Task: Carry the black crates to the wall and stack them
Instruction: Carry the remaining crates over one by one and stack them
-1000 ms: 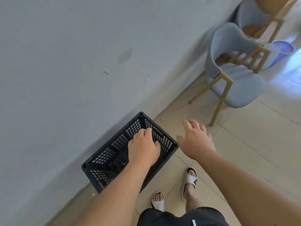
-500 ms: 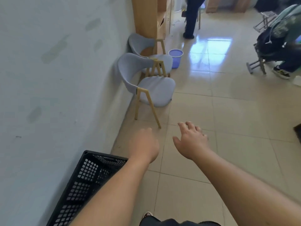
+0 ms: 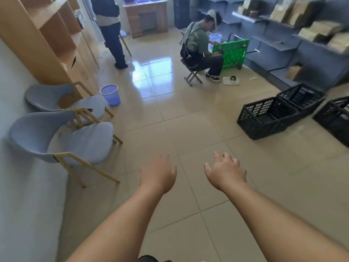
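Both bare forearms reach forward over the tiled floor [image 3: 188, 118]. The left hand [image 3: 158, 174] hangs palm down; its fingers are loosely bent away from view and hold nothing. The right hand [image 3: 225, 173] is beside it but apart, its fingers [image 3: 219, 156] spread moderately wide and likewise empty.

The wall [image 3: 22, 186] runs along the left edge. Against it stands the near chair [image 3: 75, 140], its wooden legs jutting out into the floor, and just behind it the far chair [image 3: 56, 97]. A purple bucket [image 3: 110, 94] sits close to the far chair's seat.

Ahead of the hands, a broad stretch of bare tile lies between the chairs and the crates. The nearest black crate [image 3: 264, 118] rests on the floor to the right, well apart from the wall. A second black crate [image 3: 302, 98] sits directly behind it, seemingly touching, and a third black crate [image 3: 334, 120] is cut off by the right edge.

Farther back, a wooden shelf unit [image 3: 47, 35] lines the left side and grey shelving [image 3: 283, 44] the right. Between them a seated person [image 3: 200, 48] faces a green panel [image 3: 233, 53], and a standing person [image 3: 111, 31] is near the wooden unit.
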The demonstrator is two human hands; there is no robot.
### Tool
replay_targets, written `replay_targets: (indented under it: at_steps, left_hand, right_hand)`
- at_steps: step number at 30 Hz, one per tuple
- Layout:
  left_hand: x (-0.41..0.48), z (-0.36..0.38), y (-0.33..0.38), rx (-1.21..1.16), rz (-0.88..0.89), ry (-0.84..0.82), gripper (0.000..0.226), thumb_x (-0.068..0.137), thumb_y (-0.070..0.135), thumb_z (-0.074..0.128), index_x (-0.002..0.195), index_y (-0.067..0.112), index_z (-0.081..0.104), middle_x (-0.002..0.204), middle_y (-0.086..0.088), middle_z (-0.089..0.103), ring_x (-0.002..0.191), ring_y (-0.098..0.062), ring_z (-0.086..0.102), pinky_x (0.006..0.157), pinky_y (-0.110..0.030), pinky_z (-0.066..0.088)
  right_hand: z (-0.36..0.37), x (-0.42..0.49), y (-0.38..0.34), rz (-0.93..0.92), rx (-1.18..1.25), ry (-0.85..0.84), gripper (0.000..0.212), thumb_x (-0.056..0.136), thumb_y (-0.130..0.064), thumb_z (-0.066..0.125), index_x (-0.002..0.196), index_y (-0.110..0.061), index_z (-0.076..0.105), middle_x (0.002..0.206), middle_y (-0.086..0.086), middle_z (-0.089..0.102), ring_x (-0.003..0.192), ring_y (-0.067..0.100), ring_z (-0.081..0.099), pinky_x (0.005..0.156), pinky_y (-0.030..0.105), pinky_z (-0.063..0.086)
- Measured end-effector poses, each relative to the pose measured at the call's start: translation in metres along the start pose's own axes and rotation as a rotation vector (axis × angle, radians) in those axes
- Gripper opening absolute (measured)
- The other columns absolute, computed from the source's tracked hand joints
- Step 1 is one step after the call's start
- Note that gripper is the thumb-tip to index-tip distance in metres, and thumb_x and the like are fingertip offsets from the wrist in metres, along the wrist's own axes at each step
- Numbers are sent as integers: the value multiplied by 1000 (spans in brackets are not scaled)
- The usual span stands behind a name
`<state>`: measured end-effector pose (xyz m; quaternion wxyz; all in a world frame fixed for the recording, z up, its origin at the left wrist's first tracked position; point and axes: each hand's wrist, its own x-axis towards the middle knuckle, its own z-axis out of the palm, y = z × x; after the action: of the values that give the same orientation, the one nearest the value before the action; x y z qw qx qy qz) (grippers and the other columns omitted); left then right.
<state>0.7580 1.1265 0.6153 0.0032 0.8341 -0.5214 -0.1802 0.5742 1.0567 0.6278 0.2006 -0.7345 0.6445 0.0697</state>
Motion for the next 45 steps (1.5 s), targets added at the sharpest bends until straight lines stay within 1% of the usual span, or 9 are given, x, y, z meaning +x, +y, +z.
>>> replay_targets:
  at_steps: [4, 10, 14, 18, 24, 27, 31, 37, 45]
  left_hand:
    - [51, -13, 57, 35, 92, 5, 56, 103, 51, 33, 152, 24, 35, 155, -3, 38, 142, -25, 36, 107, -45, 36]
    - [143, -22, 128, 72, 213, -46, 57, 103, 51, 32, 153, 24, 33, 155, -3, 38, 141, -26, 37, 107, -46, 35]
    - [217, -39, 176, 80, 340, -64, 57, 103, 51, 32, 153, 23, 33, 154, -3, 38, 138, -26, 38, 105, -46, 35]
    - [278, -55, 232, 105, 480, -83, 59, 103, 51, 31, 154, 23, 31, 155, -3, 37, 139, -26, 38, 107, -46, 35]
    - [325, -47, 331, 187, 665, -110, 56, 103, 51, 32, 151, 23, 34, 153, -3, 40, 139, -26, 39, 106, -47, 37]
    - [343, -32, 405, 209, 758, -122, 55, 102, 51, 32, 150, 24, 35, 151, -2, 41, 138, -26, 39, 105, -47, 37]
    - [357, -17, 503, 223, 823, -104, 53, 102, 49, 35, 148, 24, 36, 147, -2, 43, 134, -27, 42, 102, -47, 38]
    - [372, -6, 628, 212, 825, -91, 51, 101, 47, 37, 147, 23, 37, 144, -2, 44, 133, -26, 41, 102, -46, 37]
    - [440, 8, 740, 214, 775, -125, 51, 101, 49, 36, 144, 23, 39, 142, -2, 45, 132, -28, 42, 102, -48, 38]
  right_hand:
    - [-32, 41, 43, 114, 54, 27, 68, 98, -57, 33, 158, -26, 23, 160, 7, 29, 141, 33, 32, 105, 52, 36]
    - [-70, 116, 84, 267, 101, 64, 65, 99, -57, 32, 157, -27, 23, 157, 7, 30, 138, 32, 34, 103, 52, 37]
    - [-103, 171, 106, 410, 155, 119, 64, 99, -57, 32, 155, -27, 25, 157, 6, 31, 136, 33, 36, 101, 51, 38]
    - [-126, 210, 131, 547, 241, 161, 66, 98, -59, 35, 156, -29, 26, 158, 5, 31, 137, 33, 35, 103, 51, 39]
    - [-147, 244, 192, 722, 277, 179, 67, 97, -60, 35, 156, -30, 25, 160, 4, 29, 139, 33, 34, 104, 51, 38]
    - [-160, 268, 247, 815, 321, 199, 68, 96, -62, 36, 155, -31, 26, 160, 5, 29, 138, 33, 34, 104, 51, 38]
    - [-187, 306, 320, 830, 341, 223, 65, 96, -61, 36, 153, -31, 28, 156, 5, 32, 136, 33, 36, 103, 51, 40]
    - [-236, 352, 427, 827, 332, 214, 62, 96, -61, 36, 150, -30, 32, 153, 6, 36, 134, 34, 37, 101, 50, 39]
    - [-283, 442, 516, 801, 320, 155, 60, 96, -61, 36, 147, -30, 34, 151, 6, 36, 133, 34, 37, 101, 51, 38]
